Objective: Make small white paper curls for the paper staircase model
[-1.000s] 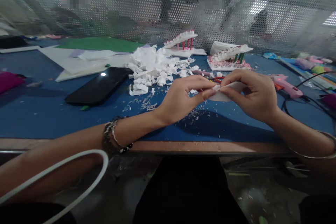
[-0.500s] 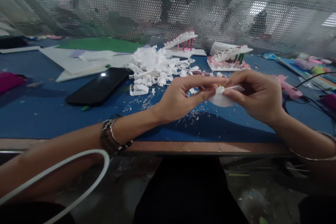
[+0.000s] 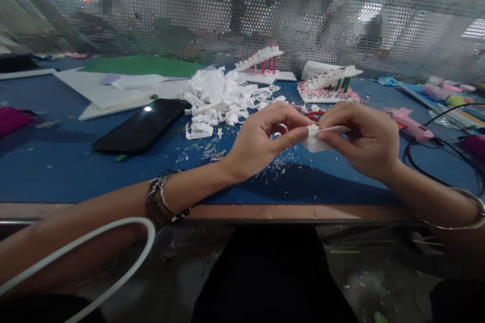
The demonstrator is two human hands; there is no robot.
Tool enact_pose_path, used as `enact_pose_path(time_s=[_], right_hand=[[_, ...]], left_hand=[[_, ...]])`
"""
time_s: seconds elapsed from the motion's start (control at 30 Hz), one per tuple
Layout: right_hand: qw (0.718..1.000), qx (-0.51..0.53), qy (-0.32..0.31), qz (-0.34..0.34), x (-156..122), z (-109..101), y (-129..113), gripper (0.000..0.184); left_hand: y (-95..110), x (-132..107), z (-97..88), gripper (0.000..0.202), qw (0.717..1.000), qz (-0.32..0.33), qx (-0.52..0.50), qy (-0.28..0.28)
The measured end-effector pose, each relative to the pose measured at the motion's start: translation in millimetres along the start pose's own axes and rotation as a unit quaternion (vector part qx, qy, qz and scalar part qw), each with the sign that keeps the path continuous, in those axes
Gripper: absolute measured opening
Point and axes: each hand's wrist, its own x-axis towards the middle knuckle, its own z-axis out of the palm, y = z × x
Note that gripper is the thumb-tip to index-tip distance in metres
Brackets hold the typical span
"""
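Observation:
Above the blue table, my left hand (image 3: pixel 261 141) and my right hand (image 3: pixel 359 139) pinch one small piece of white paper (image 3: pixel 317 144) between thumbs and forefingers. The paper looks crumpled along its top edge, near the left fingertips, while its lower part hangs flat. My right fingers partly cover its other side. Beyond my left hand lies a heap of torn, crumpled white paper scraps (image 3: pixel 215 93). Fine white shreds (image 3: pixel 278 166) are scattered on the table below my hands.
Two small models stand behind: one on red posts (image 3: pixel 263 65), one on green posts (image 3: pixel 329 83). A black phone (image 3: pixel 142 126) lies left, before white sheets (image 3: pixel 98 92) and a green sheet (image 3: pixel 144 69). To the right are a pink glue gun (image 3: pixel 413 123) and black cable (image 3: pixel 411 159).
My right hand has shifted slightly left, closer to my left hand. Both still pinch the paper, and less of its hanging part shows now.

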Motion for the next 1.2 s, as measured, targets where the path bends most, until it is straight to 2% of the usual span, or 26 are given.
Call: enact_pose_path(time_s=[0.23,0.43,0.63,0.7,0.77,0.87,1.0,1.2], right_hand=[[0.998,-0.055,0.019,-0.019,0,-1,0,0.008],[0.998,-0.052,0.01,-0.03,0,0,-1,0.009],[0.999,-0.042,-0.009,-0.022,-1,1,-2,0.009],[0.999,-0.05,0.0,-0.02,-3,2,-1,0.009],[0.998,-0.056,0.011,-0.016,-4,2,1,0.017],[0.996,-0.069,-0.025,-0.055,-4,-2,3,0.032],[0.981,-0.107,-0.08,-0.138,1,-9,4,0.025],[0.97,-0.179,-0.074,-0.143,-1,-13,7,0.027]], left_hand=[[10,-3,0.6,0.017,0.997,0.017,0.066,-0.021],[7,-3,-0.5,0.012,0.994,0.048,0.097,-0.018],[7,-1,-1.4,0.008,0.995,0.067,0.067,-0.029],[6,0,-1.2,0.01,0.998,0.041,0.038,-0.034],[4,1,-1.3,0.013,0.999,0.0,0.011,-0.037],[1,2,-2.9,0.02,0.998,-0.04,-0.005,-0.042],[-3,4,-6.2,0.025,0.997,-0.063,-0.007,-0.048],[-1,4,-6.2,0.02,0.993,-0.095,-0.019,-0.068]])
